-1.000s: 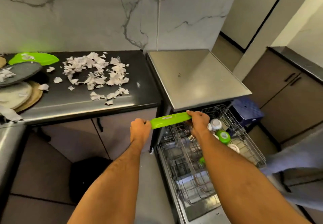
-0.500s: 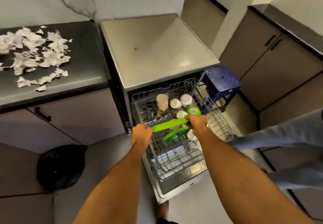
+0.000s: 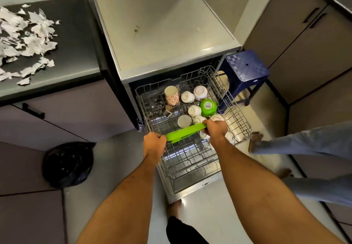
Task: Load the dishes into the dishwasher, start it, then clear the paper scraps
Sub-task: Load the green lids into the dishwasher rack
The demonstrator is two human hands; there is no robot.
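Two hands hold a green plate point(image 3: 183, 131) edge-on over the pulled-out dishwasher rack point(image 3: 192, 154): the left hand point(image 3: 154, 142) has its grip clenched on the plate's near left end, the right hand point(image 3: 216, 129) on its far right end. Beyond the plate, upturned white cups point(image 3: 187, 97), a patterned mug point(image 3: 171, 95) and a green bowl point(image 3: 208, 107) sit in the rack. Torn paper scraps point(image 3: 24, 41) litter the dark worktop point(image 3: 76, 40) at far left. A black bag point(image 3: 68, 164) lies on the floor; a blue stool point(image 3: 245, 70) stands at right.
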